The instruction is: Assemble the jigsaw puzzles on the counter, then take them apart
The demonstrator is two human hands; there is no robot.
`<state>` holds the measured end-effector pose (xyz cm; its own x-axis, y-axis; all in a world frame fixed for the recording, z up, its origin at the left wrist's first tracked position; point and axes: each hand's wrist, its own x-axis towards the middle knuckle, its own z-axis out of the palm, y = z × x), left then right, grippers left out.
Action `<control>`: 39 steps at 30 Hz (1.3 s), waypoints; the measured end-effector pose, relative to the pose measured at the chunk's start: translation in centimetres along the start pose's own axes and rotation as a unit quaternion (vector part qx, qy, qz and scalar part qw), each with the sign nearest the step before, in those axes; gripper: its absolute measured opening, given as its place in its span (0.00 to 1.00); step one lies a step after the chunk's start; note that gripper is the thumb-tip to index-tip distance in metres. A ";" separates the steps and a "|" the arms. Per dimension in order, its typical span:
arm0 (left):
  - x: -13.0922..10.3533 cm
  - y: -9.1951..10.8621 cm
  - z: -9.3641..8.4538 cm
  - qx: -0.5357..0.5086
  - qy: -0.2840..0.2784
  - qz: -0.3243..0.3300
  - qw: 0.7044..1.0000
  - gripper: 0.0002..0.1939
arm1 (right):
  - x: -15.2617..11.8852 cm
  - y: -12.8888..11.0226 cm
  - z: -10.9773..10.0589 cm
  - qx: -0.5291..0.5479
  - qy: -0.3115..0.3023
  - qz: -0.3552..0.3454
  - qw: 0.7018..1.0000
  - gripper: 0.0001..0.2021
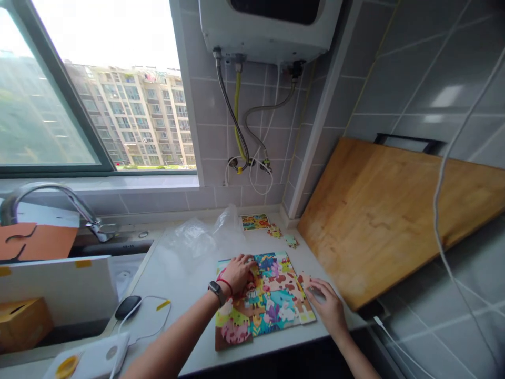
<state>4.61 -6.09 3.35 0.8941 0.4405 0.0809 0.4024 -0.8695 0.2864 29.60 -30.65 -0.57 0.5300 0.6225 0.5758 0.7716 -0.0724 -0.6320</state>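
Note:
A colourful jigsaw puzzle point(272, 310) lies on the white counter point(185, 316), its pieces largely joined. My left hand point(236, 273) rests on its upper left part, fingers bent over the pieces; whether anything is under them is hidden. At the puzzle's right edge, my right hand point(327, 305) pinches a brownish-pink puzzle piece point(304, 279). Farther back are a small picture card point(254, 222) and a few loose pieces point(291, 241).
Crumpled clear plastic point(197, 237) lies behind the puzzle. A large wooden board point(394, 210) leans on the right wall. At left are a sink faucet point(74, 197), a black mouse-like object point(128, 307), a white cabled device point(92, 358) and a cardboard box point(26, 323).

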 end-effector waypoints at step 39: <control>1.4 -1.7 1.9 -0.149 0.167 0.090 0.971 0.07 | 10.8 -2.8 11.1 0.312 -0.367 -0.002 0.876 0.13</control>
<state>5.51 -4.42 1.12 0.8114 0.3782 0.4457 0.1265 -0.8580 0.4978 29.29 -15.07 1.69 -0.0181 0.9721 0.2339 0.3098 0.2278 -0.9231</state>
